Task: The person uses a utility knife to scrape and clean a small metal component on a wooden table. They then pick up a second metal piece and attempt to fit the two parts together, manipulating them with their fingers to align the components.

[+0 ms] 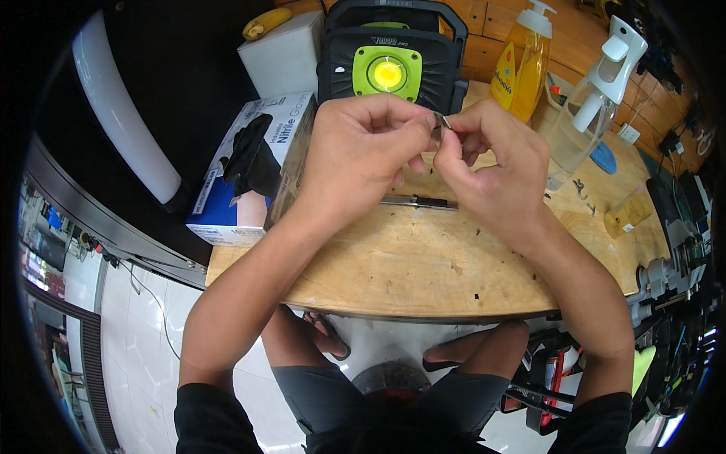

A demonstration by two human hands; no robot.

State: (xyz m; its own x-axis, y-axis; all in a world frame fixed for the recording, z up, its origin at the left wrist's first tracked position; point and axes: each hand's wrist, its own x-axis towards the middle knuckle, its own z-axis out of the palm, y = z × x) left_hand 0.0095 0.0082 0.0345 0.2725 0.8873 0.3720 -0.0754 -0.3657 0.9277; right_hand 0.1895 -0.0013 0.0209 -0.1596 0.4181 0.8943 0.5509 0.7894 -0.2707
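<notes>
My left hand [359, 151] and my right hand [503, 166] meet above the wooden table, in front of a lit work light [388, 73]. Between the pinched fingertips of both is a small, thin, dark piece [444, 121] with a pale edge. My fingers cover most of it, so its kind cannot be told. Beneath the hands, a slim black and silver pen-like tool [423, 202] lies on the table [393, 280], partly hidden behind my left hand.
To the left stands a glove box [204, 204] with black gloves [257, 159] poking out. A soap pump bottle [522, 60], a clear spray bottle [578, 125], and a small clear cup [628, 213] stand at the right. Dark crumbs and several small scraps [582, 193] dot the tabletop.
</notes>
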